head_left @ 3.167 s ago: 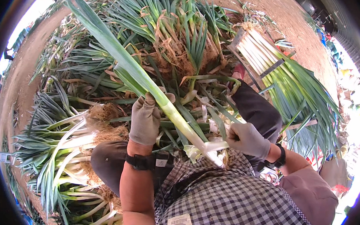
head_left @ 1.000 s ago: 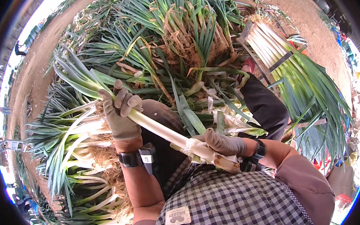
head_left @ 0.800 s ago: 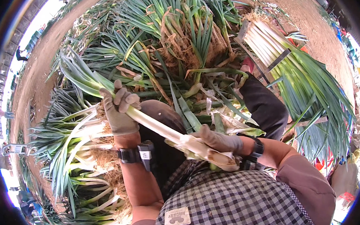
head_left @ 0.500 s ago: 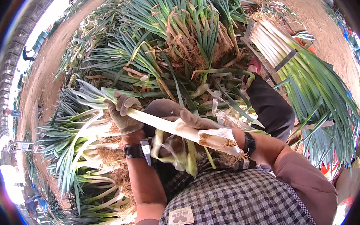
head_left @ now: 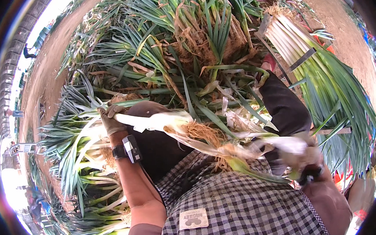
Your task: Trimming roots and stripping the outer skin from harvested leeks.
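Note:
My left hand (head_left: 112, 117), in a grey-brown glove, is closed round the shaft of a large green onion (head_left: 154, 121). The onion's white end and brown roots (head_left: 206, 132) point right over my lap, with its green leaves toward the left. At the lower right, my gloved right hand (head_left: 307, 157) is smeared by motion. Loose outer skins and leaves (head_left: 278, 143) run from near the root end into that hand. A greenish-yellow peeled leaf (head_left: 250, 171) hangs across my checked apron (head_left: 235, 204).
Unpeeled green onions (head_left: 76, 140) lie piled at the left, with a rooted heap (head_left: 209, 35) ahead. On the right, clean onions (head_left: 290, 39) rest in a metal rack (head_left: 302, 59). Peeled scraps (head_left: 243, 116) lie near my dark-trousered leg (head_left: 282, 97).
My right hand has swept from the onion's shaft to the lower right, drawing outer skins away from it. My left hand has shifted slightly left and still grips the onion.

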The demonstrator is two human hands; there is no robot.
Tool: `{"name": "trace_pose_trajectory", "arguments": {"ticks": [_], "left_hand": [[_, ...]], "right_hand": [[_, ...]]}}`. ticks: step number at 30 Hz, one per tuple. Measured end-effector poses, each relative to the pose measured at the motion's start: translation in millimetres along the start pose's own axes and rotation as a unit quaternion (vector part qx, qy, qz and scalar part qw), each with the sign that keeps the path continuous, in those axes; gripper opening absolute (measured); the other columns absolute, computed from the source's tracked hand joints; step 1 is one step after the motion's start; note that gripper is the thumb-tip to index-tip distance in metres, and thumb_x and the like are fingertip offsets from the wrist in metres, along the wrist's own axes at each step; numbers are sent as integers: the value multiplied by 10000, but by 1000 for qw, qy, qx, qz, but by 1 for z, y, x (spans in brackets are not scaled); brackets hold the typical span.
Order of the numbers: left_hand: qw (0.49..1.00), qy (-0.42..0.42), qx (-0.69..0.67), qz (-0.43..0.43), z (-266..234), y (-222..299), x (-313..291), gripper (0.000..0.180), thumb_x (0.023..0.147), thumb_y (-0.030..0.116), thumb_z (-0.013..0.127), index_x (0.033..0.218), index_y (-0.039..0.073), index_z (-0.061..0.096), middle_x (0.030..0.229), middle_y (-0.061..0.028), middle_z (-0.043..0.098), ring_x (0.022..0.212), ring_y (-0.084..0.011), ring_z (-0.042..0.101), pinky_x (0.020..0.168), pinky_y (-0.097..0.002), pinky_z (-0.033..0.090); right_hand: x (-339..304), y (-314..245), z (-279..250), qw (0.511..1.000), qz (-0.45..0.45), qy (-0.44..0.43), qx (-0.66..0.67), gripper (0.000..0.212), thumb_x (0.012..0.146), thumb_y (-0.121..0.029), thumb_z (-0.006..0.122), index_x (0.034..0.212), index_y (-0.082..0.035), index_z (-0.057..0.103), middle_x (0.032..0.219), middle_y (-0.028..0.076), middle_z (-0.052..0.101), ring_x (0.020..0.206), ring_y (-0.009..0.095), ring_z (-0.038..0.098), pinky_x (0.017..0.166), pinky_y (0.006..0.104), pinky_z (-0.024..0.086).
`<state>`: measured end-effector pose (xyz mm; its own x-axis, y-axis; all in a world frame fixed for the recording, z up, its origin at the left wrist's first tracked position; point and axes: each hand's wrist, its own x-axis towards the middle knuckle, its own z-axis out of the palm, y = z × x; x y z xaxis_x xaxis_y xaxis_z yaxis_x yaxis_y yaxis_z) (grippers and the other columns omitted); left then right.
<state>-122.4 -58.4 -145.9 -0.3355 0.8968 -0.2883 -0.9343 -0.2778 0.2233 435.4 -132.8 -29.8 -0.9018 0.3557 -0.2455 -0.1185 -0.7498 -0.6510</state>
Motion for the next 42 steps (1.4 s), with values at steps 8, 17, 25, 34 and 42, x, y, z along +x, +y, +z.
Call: {"name": "trace_pose_trajectory", "arguments": {"ticks": [8, 17, 25, 34, 42], "left_hand": [[967, 74, 203, 133, 38, -34, -25, 434, 917, 520, 567, 909, 90, 508, 573, 66, 379, 460, -78, 355, 493, -257, 396], [952, 128, 242, 140, 60, -50, -23, 429, 866, 524, 647, 815, 138, 468, 594, 74, 386, 449, -66, 342, 475, -233, 333], [938, 139, 266, 173, 47, -33, -15, 358, 909, 428, 636, 805, 127, 472, 569, 62, 378, 444, -72, 339, 423, -219, 317], [911, 135, 307, 241, 42, -19, -14, 333, 948, 352, 602, 755, 122, 459, 616, 37, 409, 480, -84, 356, 426, -219, 339], [914, 143, 292, 244, 73, -39, -38, 390, 888, 464, 651, 888, 100, 513, 677, 25, 416, 559, -110, 400, 514, -260, 391]], "right_hand": [[94, -41, 29, 568, -256, 196, -757, 528, 715, -314, 789, 1141, -59, 610, 996, 120, 640, 915, 309, 613, 788, 399, 489], [222, -13, 44, 456, -259, 89, -847, 246, 782, -243, 702, 896, -51, 600, 1049, 107, 611, 972, 270, 595, 846, 370, 469], [186, 6, 43, 951, -238, -44, -195, 160, 944, -166, 596, 896, -14, 589, 928, 55, 650, 797, 134, 611, 704, 273, 490], [58, 28, -8, 815, -24, 333, -474, 257, 895, -269, 599, 884, -12, 596, 665, 57, 584, 614, 178, 569, 571, 314, 433], [139, 12, 4, 710, 11, 261, -654, 612, 829, -425, 681, 1188, 15, 454, 896, 272, 630, 870, 453, 622, 763, 487, 494]]}}
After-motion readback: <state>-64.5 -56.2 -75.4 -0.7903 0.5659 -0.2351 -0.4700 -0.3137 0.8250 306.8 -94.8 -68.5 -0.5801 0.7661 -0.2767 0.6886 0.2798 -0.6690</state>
